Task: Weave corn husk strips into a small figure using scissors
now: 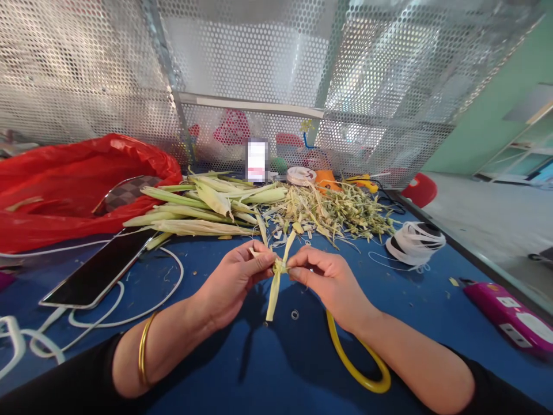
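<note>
My left hand [235, 274] pinches a small knotted or folded piece of pale corn husk [273, 297] between thumb and fingers. From the other side, my right hand [324, 276] has its thumb and forefinger closed at the same piece, apparently on its edge or a strip end; the fingertips partly hide what they grip. One husk end hangs down toward the table and another sticks up. Just beyond my hands lie a heap of long green-yellow corn husks [203, 210] and a pile of shredded husk scraps [341, 207].
A red plastic bag [56, 167], a dark phone [101, 271] and a white cable [173, 288] lie left. Right are a white thread spool [412, 245] and a magenta object [510, 317]. A yellow loop [367, 381] rests under my right forearm. Perforated metal [246, 63] stands behind.
</note>
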Motion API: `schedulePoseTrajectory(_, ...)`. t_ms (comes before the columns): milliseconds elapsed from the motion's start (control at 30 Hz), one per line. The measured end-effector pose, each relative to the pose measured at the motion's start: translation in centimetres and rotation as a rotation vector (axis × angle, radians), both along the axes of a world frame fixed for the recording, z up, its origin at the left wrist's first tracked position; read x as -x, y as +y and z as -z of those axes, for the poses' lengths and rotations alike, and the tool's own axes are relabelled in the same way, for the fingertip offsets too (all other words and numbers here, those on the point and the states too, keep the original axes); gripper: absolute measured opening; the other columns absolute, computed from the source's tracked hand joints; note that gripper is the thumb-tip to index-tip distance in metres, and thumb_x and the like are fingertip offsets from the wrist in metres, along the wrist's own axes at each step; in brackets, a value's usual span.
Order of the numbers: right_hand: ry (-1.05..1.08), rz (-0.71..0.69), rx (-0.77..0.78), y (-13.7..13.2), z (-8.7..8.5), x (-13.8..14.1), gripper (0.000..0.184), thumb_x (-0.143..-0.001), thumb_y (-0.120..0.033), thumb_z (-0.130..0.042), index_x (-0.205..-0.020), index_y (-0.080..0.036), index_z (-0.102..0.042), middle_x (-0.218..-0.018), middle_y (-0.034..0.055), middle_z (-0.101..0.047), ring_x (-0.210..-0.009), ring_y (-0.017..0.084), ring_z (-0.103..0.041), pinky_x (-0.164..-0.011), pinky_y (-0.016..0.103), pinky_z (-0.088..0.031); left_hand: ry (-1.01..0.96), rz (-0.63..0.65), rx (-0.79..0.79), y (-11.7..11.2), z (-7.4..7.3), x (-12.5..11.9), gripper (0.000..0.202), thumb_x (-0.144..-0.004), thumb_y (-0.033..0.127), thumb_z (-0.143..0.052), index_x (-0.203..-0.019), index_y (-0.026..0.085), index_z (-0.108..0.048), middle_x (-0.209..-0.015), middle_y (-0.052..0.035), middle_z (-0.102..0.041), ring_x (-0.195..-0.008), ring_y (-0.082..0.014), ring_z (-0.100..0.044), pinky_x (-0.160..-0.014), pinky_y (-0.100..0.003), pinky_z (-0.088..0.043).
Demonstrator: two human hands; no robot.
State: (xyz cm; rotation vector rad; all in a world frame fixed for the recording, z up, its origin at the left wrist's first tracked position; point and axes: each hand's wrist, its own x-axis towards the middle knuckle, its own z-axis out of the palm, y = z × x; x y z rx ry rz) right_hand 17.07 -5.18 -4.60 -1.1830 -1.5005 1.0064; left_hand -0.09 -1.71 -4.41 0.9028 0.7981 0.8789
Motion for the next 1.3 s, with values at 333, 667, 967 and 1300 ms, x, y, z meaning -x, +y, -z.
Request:
schedulePoseTrajectory(333, 0.067, 0.01, 0.156, 0.2, -0.2, 0.2, 0.009, -0.075, -0.026, -0.063, -0.074, -0.018, -0.066, -0.067, -0.001, -0.061, -0.067, 0.012, -0.055, -0.065, 0.025, -0.043, 0.007, -0.014, 0.012, 0.5, 0.4, 0.1, 0.019, -0.074, 0.025, -0.071, -0.067, 0.015, -0.056, -0.065, 0.0025, -0.057, -0.06, -0.0062, -0.053, -0.062, -0.016, -0.045)
schedulePoseTrajectory(667, -0.133, 0.103, 0.035, 0.4, -0.1, -0.7, 0.012, -0.081, -0.026, -0.058, -0.074, -0.018, -0.064, -0.066, -0.0015, -0.06, -0.064, 0.012, -0.052, -0.061, 0.023, -0.04, 0.071, -0.098, 0.044, 1.1, 0.2, 0.6, 0.021, -0.068, 0.031, -0.075, -0.068, 0.013, -0.066, -0.072, -0.0046, -0.067, -0.064, -0.0118, -0.062, -0.07, -0.023, -0.05)
schedulePoseTrajectory(967, -0.267, 0.188, -0.189, 0.2, -0.2, -0.4, 0.012, -0.083, -0.02, -0.057, -0.073, -0.019, -0.064, -0.071, -0.0003, -0.058, -0.066, 0.012, -0.052, -0.062, 0.023, -0.04, 0.242, -0.148, 0.063, 0.1, -0.6, 0.4, 0.039, -0.07, 0.05, -0.069, -0.09, 0.016, -0.066, -0.07, -0.002, -0.064, -0.06, -0.0127, -0.06, -0.054, -0.021, -0.045)
schedulePoseTrajectory(1300, -0.299, 0.083, -0.171, -0.2, 0.3, 0.4, 0.012, -0.083, -0.02, -0.06, -0.072, -0.02, -0.065, -0.07, -0.0006, -0.059, -0.066, 0.013, -0.055, -0.063, 0.023, -0.042, 0.26, 0.0, 0.032, -1.2, -0.2, -0.4, 0.027, -0.07, 0.039, -0.072, -0.078, 0.014, -0.07, -0.07, -0.005, -0.069, -0.058, -0.011, -0.06, -0.057, -0.02, -0.046)
